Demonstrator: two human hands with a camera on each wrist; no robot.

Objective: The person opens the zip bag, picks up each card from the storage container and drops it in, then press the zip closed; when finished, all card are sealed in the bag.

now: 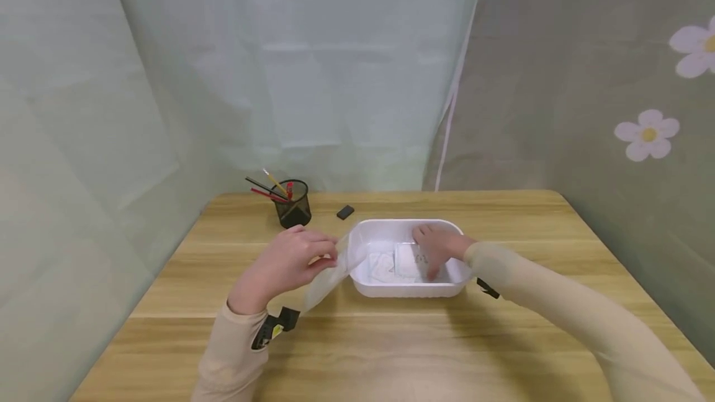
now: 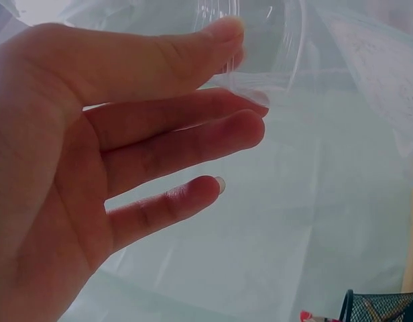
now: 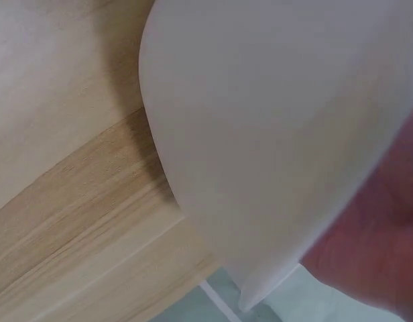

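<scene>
A white plastic tray (image 1: 408, 290) stands on the wooden table (image 1: 391, 352). My left hand (image 1: 329, 256) pinches the edge of a clear plastic lid (image 1: 326, 284) at the tray's left end; in the left wrist view the thumb and forefinger (image 2: 250, 67) close on the thin lid (image 2: 273, 40). Inside the tray, my right hand (image 1: 430, 247) lies over a clear flat packet (image 1: 406, 262) and some white paper. How its fingers hold is hidden. The right wrist view shows only the tray's outer wall (image 3: 273, 134) and part of that hand (image 3: 381, 248).
A black mesh pen holder (image 1: 293, 203) with several pencils stands at the back left, its rim also in the left wrist view (image 2: 384, 307). A small black block (image 1: 345, 211) lies behind the tray. Curtains enclose the table on three sides.
</scene>
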